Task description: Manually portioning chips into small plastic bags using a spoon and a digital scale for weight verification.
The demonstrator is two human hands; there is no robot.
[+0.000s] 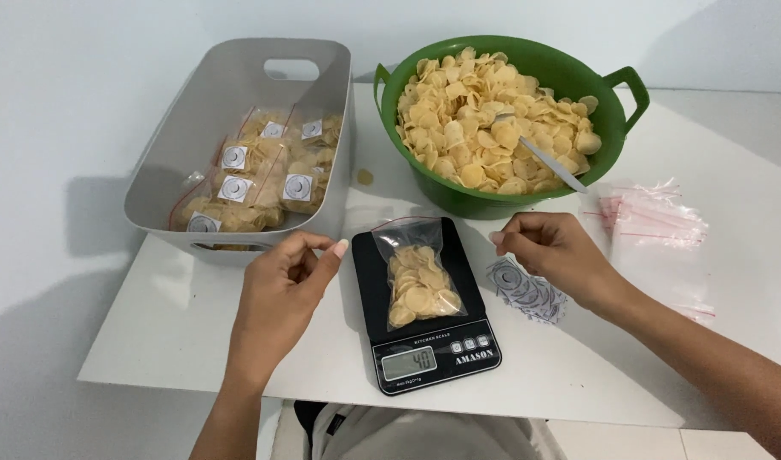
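Chip bag (419, 277) on scale (424, 341)

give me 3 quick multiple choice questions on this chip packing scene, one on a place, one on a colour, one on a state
1. Where does the small bag of chips lie?
A. on the black kitchen scale
B. in the grey bin
C. in the green tub

2. What colour is the tub that holds the loose chips?
A. grey
B. green
C. red

3. What are the left hand and right hand doing?
A. both grip the bag
B. the left lifts the scale
C. both are beside the scale, apart from the bag

Answers:
1 A, the bag rests flat on the scale's platform.
2 B, its wall and handles are green.
3 C, table shows between each hand and the bag.
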